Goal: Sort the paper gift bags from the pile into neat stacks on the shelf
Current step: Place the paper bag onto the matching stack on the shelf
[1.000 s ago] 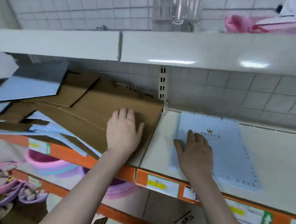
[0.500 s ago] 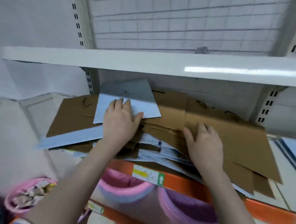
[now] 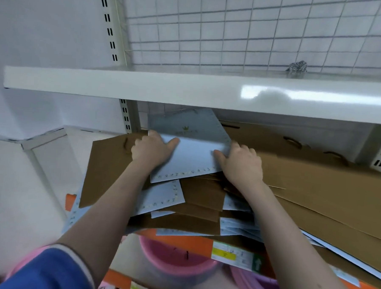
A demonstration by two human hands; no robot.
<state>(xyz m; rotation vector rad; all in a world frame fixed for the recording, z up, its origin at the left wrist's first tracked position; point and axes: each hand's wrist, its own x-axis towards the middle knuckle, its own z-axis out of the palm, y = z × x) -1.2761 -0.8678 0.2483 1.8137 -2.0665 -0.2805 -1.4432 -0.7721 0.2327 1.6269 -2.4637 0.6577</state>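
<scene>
I had the flat pale-blue paper gift bag with the gold crown print by its two sides, on top of the jumbled pile of blue and brown bags at the left end of the shelf. My left hand gripped its left edge, fingers curled behind and thumb lying across the face. My right hand pinched the right edge the same way, thumb on the front. I judged that a two-sided hold kept the thin sheet from bending and let me lift it square, ready to lay on a stack of its own kind. Its far corner stood up towards the underside of the white metal shelf above, so the way out looked to be towards me rather than upward.

Just under it lay more blue bags with dotted borders, fanned out among flat brown kraft bags whose twisted handles showed at the back. These overlapped at all angles and hung over the orange shelf edge, so a careless pull might have dragged some off. Below the edge sat a pink plastic basin. A wire grid panel backed the upper level, with a knot of striped cord against it.
</scene>
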